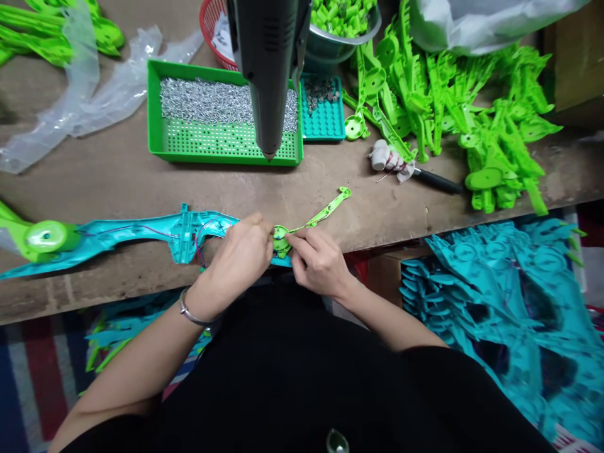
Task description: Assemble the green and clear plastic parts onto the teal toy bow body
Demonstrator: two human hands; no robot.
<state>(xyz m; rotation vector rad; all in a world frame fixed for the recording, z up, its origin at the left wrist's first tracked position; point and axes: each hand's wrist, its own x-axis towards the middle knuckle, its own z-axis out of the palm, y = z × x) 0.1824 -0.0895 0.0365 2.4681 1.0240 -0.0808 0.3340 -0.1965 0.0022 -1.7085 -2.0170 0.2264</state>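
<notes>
A long turquoise plastic shell [136, 229] lies along the table's front edge, with thin red and dark wires running inside it. At its right end sits a lime-green plastic part [325, 211] with a round hub and a slim arm pointing up and right. My left hand [248, 248] is closed, its fingers pinched at the hub's left side. My right hand [318, 258] is closed too, thumb and fingertips pressed at the hub's right side. Whatever small piece lies between the fingertips is hidden. Another lime-green part with a round cap [50, 238] joins the shell's left end.
An electric screwdriver [268, 82] hangs over a green basket of screws [226, 154]. Behind stand a turquoise tray [325, 129] and a metal bowl [346, 41]. Lime-green parts [491, 126] and a black-handled tool [438, 180] lie right. Turquoise shells [509, 314] are stacked below.
</notes>
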